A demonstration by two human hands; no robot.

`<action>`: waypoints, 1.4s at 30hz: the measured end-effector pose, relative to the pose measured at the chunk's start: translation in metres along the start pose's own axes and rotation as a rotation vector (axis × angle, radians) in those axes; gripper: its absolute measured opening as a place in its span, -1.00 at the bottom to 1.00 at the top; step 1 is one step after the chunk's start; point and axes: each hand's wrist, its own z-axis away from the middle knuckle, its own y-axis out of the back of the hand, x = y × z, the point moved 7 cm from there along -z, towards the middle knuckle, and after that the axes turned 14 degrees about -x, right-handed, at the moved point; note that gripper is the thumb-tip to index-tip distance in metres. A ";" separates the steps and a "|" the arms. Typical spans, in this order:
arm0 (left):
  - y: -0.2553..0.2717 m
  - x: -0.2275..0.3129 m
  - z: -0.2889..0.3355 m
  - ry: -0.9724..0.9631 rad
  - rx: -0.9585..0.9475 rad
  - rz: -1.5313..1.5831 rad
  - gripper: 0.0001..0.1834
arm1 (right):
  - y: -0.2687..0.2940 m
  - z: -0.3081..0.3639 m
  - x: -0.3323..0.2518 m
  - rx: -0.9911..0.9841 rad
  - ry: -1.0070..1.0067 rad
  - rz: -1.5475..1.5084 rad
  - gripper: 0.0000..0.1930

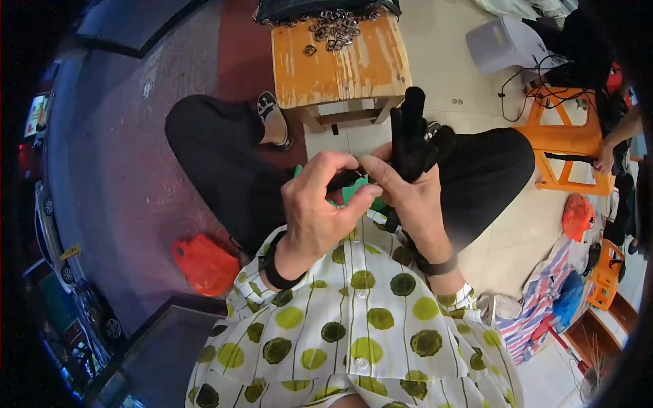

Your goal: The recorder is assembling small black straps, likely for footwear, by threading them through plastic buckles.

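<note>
My left hand (316, 197) and my right hand (411, 204) meet in front of my lap, thumbs and index fingers pinched close together. A bundle of black fabric straps (410, 139) stands up out of my right hand, its folded ends pointing away from me. Between the fingertips a small shiny piece (360, 174) shows; it looks like metal, but its shape is mostly covered. Dark material lies inside the curl of my left fingers, too hidden to name.
Ahead stands a worn orange wooden stool (340, 68) with several small metal buckles (333, 30) on it. A red bag (204, 264) lies at left. On the right are an orange plastic stool (568, 139), black cables (541, 71) and another person's hand (604, 160).
</note>
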 end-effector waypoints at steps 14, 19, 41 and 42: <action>0.000 -0.002 0.009 -0.043 0.073 -0.031 -0.78 | 0.005 0.003 0.012 0.053 -0.097 -0.334 -0.82; -0.005 -0.012 0.011 -0.027 0.042 0.117 -0.79 | 0.004 0.004 0.012 0.052 -0.073 -0.408 -0.83; -0.036 -0.032 0.023 0.585 -0.581 1.328 -0.70 | -0.003 0.006 -0.010 -0.177 0.055 -0.105 -0.80; -0.037 -0.028 0.022 0.592 -0.600 1.283 -0.70 | -0.003 0.007 -0.007 -0.184 -0.006 -0.203 -0.81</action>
